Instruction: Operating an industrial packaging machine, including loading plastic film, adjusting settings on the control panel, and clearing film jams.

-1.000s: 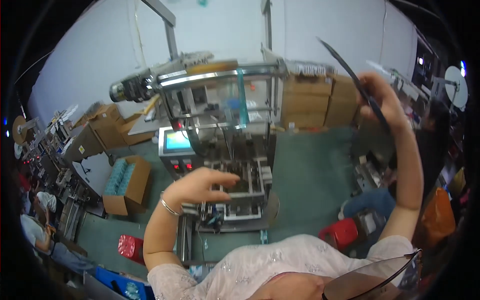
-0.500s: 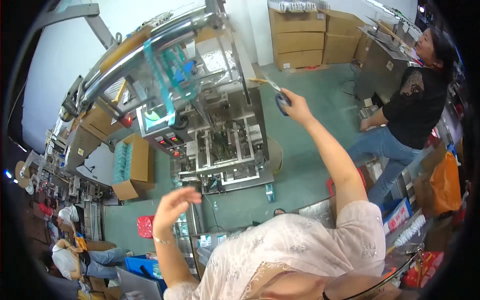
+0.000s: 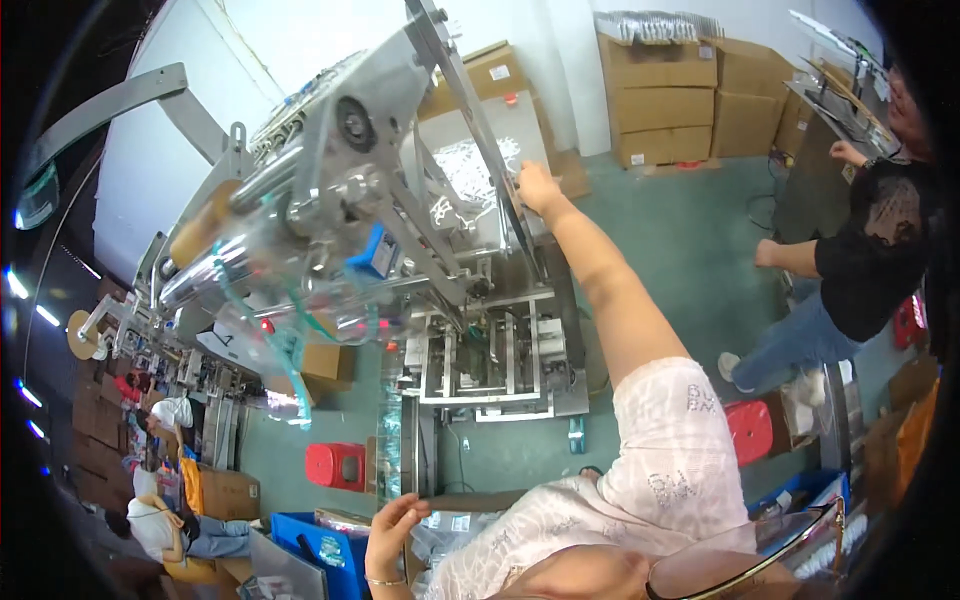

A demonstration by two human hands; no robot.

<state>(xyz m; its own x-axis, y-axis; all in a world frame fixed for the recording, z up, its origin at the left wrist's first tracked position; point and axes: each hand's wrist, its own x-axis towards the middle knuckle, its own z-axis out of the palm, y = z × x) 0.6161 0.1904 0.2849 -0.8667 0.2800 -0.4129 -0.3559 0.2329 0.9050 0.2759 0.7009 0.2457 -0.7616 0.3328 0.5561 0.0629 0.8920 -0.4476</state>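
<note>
My right hand reaches out beside the slanted metal bars of a machine, at the edge of a surface strewn with white pieces. Its fingers are closed. What they hold, if anything, is hidden, and no scissors can be made out. Low in front of my body, my left hand is loosely curled with its fingers apart and nothing in it. It is nearest to some clear plastic packs. Clear film with a teal strip hangs from the machine's rollers, smeared by motion.
Brown cartons are stacked by the back wall. A person in black stands at the right. Red stools and a blue crate are at the lower left; another red stool is to the right. More people sit far left.
My right hand has moved from over the floor to the machine's bars; the scissors it held no longer show. My left hand has dropped lower. The view has shifted, and the film hangs differently.
</note>
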